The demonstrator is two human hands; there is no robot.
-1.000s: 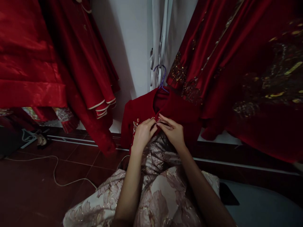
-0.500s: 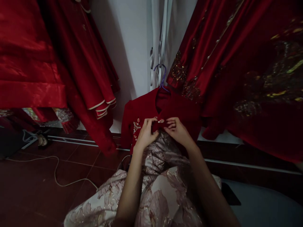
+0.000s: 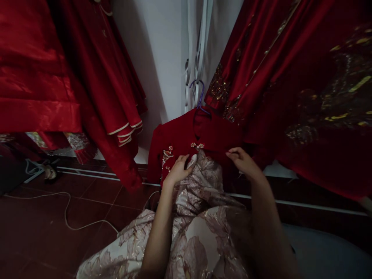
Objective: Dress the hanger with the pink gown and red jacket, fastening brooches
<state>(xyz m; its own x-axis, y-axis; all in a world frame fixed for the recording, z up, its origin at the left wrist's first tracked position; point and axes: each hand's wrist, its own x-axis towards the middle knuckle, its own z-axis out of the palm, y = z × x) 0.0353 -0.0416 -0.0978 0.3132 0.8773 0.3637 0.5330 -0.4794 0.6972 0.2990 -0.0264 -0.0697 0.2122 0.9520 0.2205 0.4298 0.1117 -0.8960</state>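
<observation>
A red jacket (image 3: pixel 177 133) hangs on a purple hanger (image 3: pixel 200 97) over a pale floral dress (image 3: pixel 203 240) with a metallic sheen. A beaded clasp (image 3: pixel 197 145) joins the jacket's front below the neckline; beaded ornament (image 3: pixel 167 155) decorates its left side. My left hand (image 3: pixel 178 170) is at the left front edge, below the clasp, fingers and thumb closed on the red cloth where it meets the dress. Over on the jacket's right side, my right hand (image 3: pixel 243 162) has thumb and fingertips pinched at the red cloth. Its lower fingers are in shadow.
Red garments (image 3: pixel 101 77) hang at the left, and red gowns with gold sequins (image 3: pixel 343 97) at the right. A white metal stand (image 3: pixel 200 38) rises behind the hanger. A pale cable (image 3: pixel 68 209) and a shoe (image 3: pixel 50 172) lie on the dark tiled floor.
My right hand has moved from beside the clasp out to the right. My left hand has dropped slightly below the clasp, and more of the dress's top shows.
</observation>
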